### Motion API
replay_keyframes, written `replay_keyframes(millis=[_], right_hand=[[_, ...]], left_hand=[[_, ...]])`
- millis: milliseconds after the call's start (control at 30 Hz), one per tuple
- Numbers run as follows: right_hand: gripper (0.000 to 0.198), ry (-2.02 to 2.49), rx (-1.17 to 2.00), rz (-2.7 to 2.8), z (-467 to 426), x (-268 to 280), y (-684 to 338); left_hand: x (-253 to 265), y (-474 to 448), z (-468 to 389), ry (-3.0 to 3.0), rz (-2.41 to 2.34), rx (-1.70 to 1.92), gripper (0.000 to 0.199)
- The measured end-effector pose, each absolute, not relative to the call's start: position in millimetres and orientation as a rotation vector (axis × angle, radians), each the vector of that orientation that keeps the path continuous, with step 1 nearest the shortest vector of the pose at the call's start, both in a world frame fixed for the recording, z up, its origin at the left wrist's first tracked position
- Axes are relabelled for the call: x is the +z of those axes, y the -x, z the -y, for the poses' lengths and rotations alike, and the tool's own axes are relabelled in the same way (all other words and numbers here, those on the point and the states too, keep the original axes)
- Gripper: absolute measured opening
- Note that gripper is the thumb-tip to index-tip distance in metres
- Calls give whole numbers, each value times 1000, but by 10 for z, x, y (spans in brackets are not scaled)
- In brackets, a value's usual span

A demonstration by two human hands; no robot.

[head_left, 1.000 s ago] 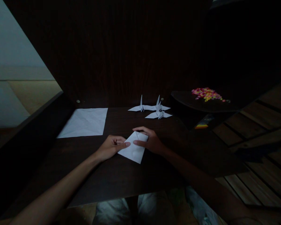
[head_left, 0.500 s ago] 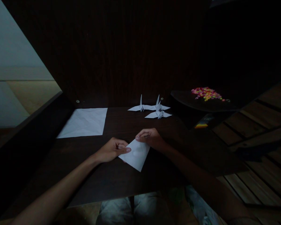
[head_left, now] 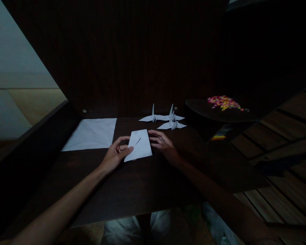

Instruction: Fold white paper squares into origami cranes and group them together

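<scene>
A folded white paper, roughly square with a small slit-like fold on its face, is pinched at its left side by my left hand, thumb on top and fingers behind. My right hand is just off the paper's right edge, fingers apart, holding nothing. Beyond the hands, several white origami cranes stand close together near the back panel. To the left lies a flat, creased white sheet of paper.
A curved dark shelf at the right holds a heap of small pink, red and yellow pieces. Below it is a small item with a yellow-orange edge. A raised side board borders the dark desktop on the left.
The folded paper has turned and moved up and left, from a tilted diamond to nearly upright. My right hand has let go of it and opened; my left hand still holds it.
</scene>
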State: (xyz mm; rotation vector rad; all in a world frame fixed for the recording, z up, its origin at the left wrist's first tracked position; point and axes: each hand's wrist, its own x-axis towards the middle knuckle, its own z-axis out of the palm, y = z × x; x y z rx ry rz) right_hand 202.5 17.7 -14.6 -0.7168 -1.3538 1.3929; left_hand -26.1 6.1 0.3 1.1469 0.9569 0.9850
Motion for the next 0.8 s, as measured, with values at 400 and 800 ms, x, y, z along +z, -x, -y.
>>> replay_keyframes(millis=[400, 800], right_hand=[[51, 736, 1560, 1496, -139, -179, -1979], [22, 871, 1148, 1797, -42, -105, -1960]], left_hand=[[10, 290, -44, -1114, -924, 1013, 44], [32, 306, -34, -1212, -1006, 795, 50]])
